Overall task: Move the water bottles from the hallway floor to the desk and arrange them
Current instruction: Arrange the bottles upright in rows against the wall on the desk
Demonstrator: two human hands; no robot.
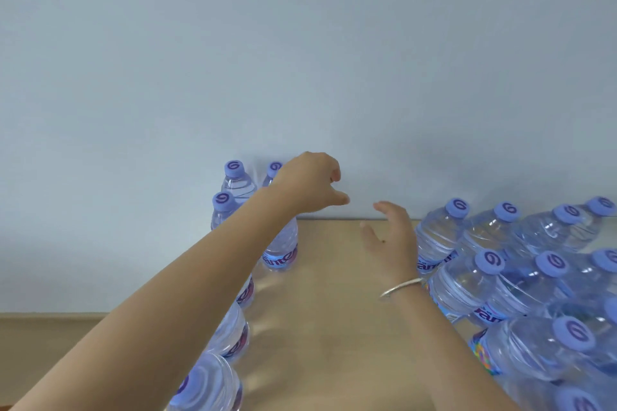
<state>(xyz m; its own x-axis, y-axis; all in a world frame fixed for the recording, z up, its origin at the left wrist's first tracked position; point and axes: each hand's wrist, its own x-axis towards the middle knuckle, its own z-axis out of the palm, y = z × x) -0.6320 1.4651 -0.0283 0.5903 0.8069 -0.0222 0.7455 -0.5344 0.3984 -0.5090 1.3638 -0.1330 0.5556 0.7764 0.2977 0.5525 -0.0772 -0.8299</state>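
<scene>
Over the desk, your left hand hangs loosely curled and empty above the bottles along the desk's left edge, your right hand open beside the big cluster on its right.

The clear plastic water bottles with purple caps carry pink-and-blue label bands whose purple lettering shows only cut-off pieces, roughly "ant" on one band and "an" on another, while each cap bears a darker purple swirl mark.
</scene>
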